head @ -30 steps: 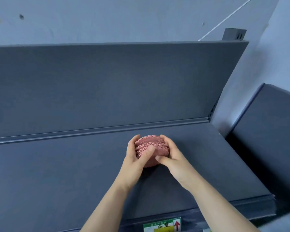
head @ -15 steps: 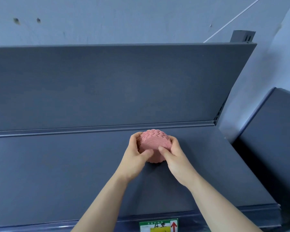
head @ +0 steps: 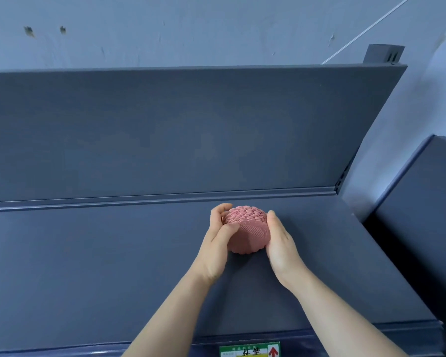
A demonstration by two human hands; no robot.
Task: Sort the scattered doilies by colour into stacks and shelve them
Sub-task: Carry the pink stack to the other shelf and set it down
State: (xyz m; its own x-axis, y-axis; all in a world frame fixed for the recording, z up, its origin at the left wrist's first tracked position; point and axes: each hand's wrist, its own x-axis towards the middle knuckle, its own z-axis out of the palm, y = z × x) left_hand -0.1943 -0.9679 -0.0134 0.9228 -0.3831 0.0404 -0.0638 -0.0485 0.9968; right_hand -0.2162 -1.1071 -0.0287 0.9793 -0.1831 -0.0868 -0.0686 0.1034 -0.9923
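Pink doily stack (head: 246,229) rests on the grey shelf (head: 113,266); left hand (head: 216,243) curls fingers round one side; right hand (head: 278,243) presses straight fingers against the other, likely squaring it.

The stack of doilies (head: 246,229) is showing dusty pink: a woven, scale-like pattern on top, fine ribbed lines and a scalloped border on its near face. The shelf (head: 88,266) beneath and the back panel (head: 165,130) are showing plain dark slate grey. At the shelf's front edge a label (head: 250,350) is showing green, white and yellow with a red arrow (head: 273,351). The wall (head: 191,27) is showing pale blue-grey.
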